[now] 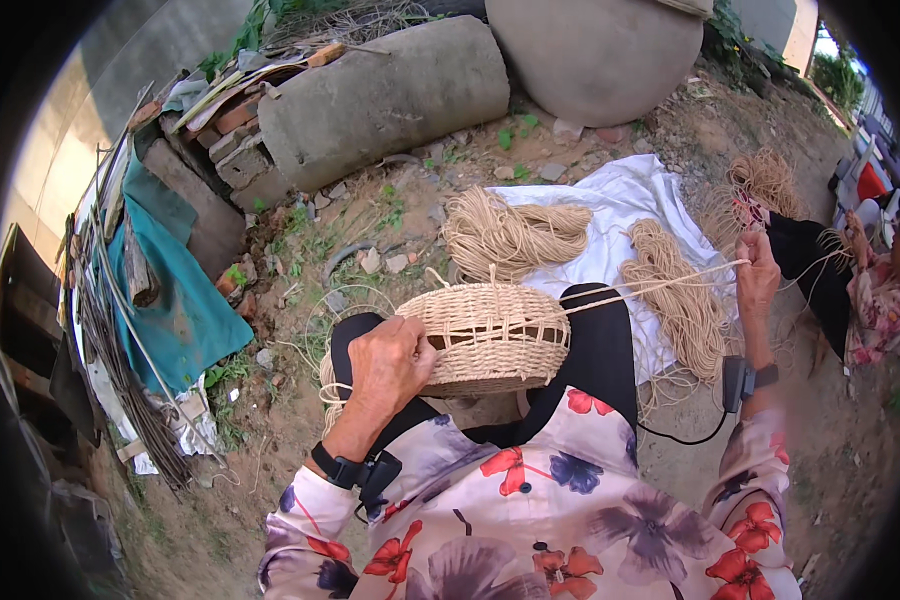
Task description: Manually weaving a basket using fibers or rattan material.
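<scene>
**A:** Light's soft, flat daylight, outdoors. Barely any hard shadows, just a faint dark patch under the woven basket [492, 338].

**B:** Yep, and the white cloth [625, 200] behind the basket nearly blows out. Brightest glare is the sky sliver far up-right of it.

**A:** Fisheye's heavy: black vignette all round, and the wall far left of the basket bends. Centre's sharp, rim goes smeary.
</scene>
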`<state>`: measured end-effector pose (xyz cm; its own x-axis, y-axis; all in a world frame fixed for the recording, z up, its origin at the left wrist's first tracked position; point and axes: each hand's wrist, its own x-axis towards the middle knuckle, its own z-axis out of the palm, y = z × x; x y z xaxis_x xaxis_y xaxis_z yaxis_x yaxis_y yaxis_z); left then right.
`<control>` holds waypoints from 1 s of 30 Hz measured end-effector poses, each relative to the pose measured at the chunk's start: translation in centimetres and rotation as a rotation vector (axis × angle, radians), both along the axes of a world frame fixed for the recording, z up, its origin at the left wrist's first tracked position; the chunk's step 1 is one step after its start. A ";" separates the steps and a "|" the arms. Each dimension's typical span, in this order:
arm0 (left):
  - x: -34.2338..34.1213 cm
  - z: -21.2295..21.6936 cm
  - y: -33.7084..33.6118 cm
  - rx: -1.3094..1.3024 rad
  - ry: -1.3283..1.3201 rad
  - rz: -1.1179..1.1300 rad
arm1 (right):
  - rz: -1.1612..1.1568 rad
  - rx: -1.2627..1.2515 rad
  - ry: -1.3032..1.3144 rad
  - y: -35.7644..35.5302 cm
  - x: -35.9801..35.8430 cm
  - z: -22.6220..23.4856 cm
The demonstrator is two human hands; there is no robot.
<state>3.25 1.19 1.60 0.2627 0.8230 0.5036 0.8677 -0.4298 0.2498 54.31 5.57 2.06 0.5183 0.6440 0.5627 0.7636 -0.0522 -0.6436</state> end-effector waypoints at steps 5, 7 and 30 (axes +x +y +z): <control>-17.4 0.9 0.6 0.015 0.192 0.734 | 0.028 -0.102 -0.284 -3.7 1.5 -2.1; -30.1 -0.1 -2.8 0.059 0.354 1.074 | 0.139 -0.164 -0.480 -4.2 -1.2 -4.0; -20.1 -0.2 -0.1 0.008 0.204 0.692 | 0.536 0.091 -0.130 -4.1 -17.2 -9.4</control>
